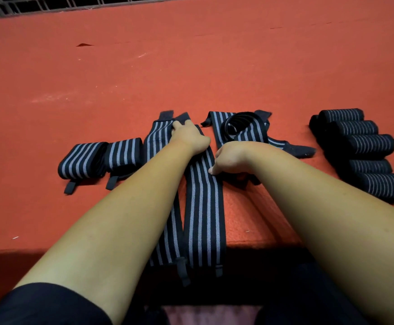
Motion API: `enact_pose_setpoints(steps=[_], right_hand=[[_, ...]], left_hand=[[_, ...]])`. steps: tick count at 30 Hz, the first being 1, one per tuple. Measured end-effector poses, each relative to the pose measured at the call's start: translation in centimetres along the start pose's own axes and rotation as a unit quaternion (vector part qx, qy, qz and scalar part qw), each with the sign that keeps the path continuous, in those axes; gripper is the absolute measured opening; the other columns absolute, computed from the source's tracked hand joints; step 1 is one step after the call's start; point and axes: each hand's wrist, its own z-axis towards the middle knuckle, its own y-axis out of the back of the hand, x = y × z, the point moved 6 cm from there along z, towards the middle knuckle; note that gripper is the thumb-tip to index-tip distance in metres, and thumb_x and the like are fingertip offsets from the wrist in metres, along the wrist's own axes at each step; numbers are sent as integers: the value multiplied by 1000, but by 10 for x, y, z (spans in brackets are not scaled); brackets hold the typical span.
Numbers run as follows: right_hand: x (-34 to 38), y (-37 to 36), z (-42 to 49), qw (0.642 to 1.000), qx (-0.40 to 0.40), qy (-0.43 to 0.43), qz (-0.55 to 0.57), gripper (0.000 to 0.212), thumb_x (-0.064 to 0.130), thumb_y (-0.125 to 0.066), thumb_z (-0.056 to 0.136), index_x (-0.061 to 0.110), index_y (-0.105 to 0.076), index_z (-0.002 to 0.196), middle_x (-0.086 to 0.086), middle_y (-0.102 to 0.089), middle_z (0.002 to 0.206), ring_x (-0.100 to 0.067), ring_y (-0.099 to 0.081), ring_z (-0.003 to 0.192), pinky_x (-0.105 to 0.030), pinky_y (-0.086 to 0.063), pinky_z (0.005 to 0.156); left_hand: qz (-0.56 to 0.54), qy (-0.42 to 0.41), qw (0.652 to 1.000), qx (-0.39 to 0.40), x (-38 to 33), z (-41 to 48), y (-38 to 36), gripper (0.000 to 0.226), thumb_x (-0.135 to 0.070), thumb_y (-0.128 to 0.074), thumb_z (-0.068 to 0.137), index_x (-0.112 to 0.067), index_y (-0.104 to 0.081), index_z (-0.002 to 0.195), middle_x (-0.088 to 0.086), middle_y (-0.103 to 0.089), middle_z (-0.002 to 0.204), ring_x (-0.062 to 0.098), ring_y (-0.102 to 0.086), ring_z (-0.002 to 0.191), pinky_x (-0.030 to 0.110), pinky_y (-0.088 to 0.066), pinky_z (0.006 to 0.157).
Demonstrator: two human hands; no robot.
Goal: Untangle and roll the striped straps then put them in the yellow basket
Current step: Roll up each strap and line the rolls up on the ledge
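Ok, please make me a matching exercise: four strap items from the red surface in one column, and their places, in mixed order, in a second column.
Things:
A. stack of tight rolls
B. pair of loose rolls
C. long flat strap
D. open coil

Places:
1. middle, reaching the near edge
2. far left
3. far right
4. just beyond the right hand

Pairs: A-3, B-2, C-1, D-4.
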Motion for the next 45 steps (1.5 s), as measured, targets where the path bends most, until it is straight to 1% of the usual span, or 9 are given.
enact_pose_setpoints(steps=[7,14,19,25,31,33,37,41,45], right_hand=[[6,4,-4,999,29,-13,-39,33,41,-72,103,8,-68,101,-13,-70,83,-28,-65,58,-29,-54,46],[2,4,0,999,37,-14,0,36,45,-75,100,10,-72,108,-12,-76,103,-27,-73,75,-39,-64,79],[11,1,-6,998,-7,0,-66,37,47,-61,106,11,-69,113,-9,-71,104,-26,-69,85,-34,-51,76],[-1,13,-34,998,-39,22,54,24,16,-55,102,4,-75,102,-19,-75,94,-31,-67,74,-38,-61,69],[-60,61,-64,953,-294,-47,57,10,15,-62,98,10,-65,91,-23,-71,113,-40,-65,105,-35,-41,75],[-86,51,-62,950,-272,-79,130,29,26,-77,90,11,-66,112,-17,-69,117,-35,-67,97,-31,-46,71],[-97,38,-56,937,-229,8,264,16,12,-78,95,15,-62,94,-4,-62,78,-8,-53,51,-17,-39,41],[-81,55,-71,901,-245,64,352,10,16,-68,93,22,-64,85,-1,-61,77,-17,-53,67,-27,-42,56],[-60,90,-98,798,-265,101,531,13,27,-62,91,22,-65,80,1,-64,70,-21,-62,67,-34,-46,68]], left_hand=[[-108,-101,989,-12,8,13,15,72,-28,-87,88,-10,-56,151,10,-50,157,25,-57,138,33,-45,111],[-61,-107,992,-31,-5,17,9,65,-27,-81,97,-4,-54,152,14,-44,162,31,-56,140,38,-44,116],[9,-94,995,-44,-9,1,8,40,-21,-59,109,-5,-52,145,15,-38,157,30,-59,111,35,-45,91],[-57,-215,975,4,-42,-42,13,52,-27,-67,101,-18,-54,151,4,-61,146,23,-61,131,35,-47,109],[-77,-109,991,8,-66,-51,1,44,-43,-60,106,-5,-56,128,9,-67,116,28,-63,101,35,-42,74],[-98,-84,992,-7,-69,-48,2,26,-26,-56,104,-7,-65,118,10,-70,116,29,-62,97,33,-41,75],[-235,-80,968,-25,-83,-55,11,23,-23,-52,88,-17,-74,91,7,-76,87,34,-72,92,36,-55,76],[-322,-101,939,-66,-95,-55,30,30,-24,-46,83,-8,-70,92,8,-70,77,28,-64,67,46,-60,69],[-423,-115,897,-61,-105,-52,49,35,-30,-47,78,-2,-63,90,16,-69,80,38,-68,72,52,-61,71]])
